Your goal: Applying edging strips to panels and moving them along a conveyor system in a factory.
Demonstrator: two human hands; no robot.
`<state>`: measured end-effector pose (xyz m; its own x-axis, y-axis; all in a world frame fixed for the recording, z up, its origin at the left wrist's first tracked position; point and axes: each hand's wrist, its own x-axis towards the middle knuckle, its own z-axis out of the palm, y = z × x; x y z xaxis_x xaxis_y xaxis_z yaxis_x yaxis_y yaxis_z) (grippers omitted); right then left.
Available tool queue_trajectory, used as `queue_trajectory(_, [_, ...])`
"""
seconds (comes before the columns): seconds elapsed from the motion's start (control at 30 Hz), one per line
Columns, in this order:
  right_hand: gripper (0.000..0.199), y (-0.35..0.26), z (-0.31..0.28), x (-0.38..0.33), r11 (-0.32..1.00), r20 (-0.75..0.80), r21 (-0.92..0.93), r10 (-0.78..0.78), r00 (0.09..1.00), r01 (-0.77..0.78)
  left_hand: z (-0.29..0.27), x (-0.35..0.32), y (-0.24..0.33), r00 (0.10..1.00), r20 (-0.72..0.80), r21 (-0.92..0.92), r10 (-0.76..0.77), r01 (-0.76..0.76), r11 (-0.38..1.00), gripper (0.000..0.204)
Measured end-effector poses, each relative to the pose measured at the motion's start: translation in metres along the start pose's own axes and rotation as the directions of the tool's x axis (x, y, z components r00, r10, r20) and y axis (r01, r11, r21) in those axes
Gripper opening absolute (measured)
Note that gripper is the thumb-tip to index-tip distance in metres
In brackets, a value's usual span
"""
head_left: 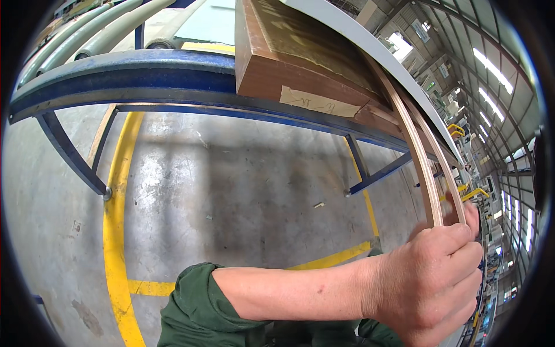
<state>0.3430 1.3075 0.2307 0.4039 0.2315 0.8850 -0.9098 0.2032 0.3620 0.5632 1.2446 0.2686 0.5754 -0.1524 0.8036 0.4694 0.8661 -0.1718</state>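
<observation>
My left hand (430, 283) is closed in a fist at the near end of two long, thin wooden strips (426, 179), at the right side of the head view. The strips run side by side away from me, up beneath a pale panel (370, 43) and past a brown wooden board-like piece (312, 78) with a tan paper label (319, 103) on its edge. Behind the fist, a small part of my right hand (472, 220) shows next to the strips. The left hand and the strips hide most of it, so its grip is unclear.
A blue metal frame (173, 75) carries the brown piece, with grey rollers (115, 29) at the far left. Below lies a grey concrete floor (248, 191) with yellow lines (118, 220) and small scraps. Frame legs (75, 153) stand at left and right.
</observation>
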Motion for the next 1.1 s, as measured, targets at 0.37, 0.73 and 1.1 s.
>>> queue_trajectory(0.37, [0.021,0.064,-0.270,0.074,0.863,-0.146,0.175,0.498,0.855,-0.473,-0.009,-0.014,0.007,0.950,0.307,-0.061,-0.058,0.081,0.995,0.035])
queue_trajectory(0.73, [0.030,0.224,-0.593,0.025,0.543,-0.538,0.480,0.803,0.258,-0.689,0.034,-0.039,0.018,0.942,0.283,-0.081,-0.181,0.212,0.974,0.028])
queue_trajectory(1.1, [0.045,0.147,-0.689,-0.011,0.034,-0.799,0.284,0.561,-0.217,-0.958,0.011,-0.045,0.007,0.520,0.851,0.064,-0.077,0.043,0.997,0.017])
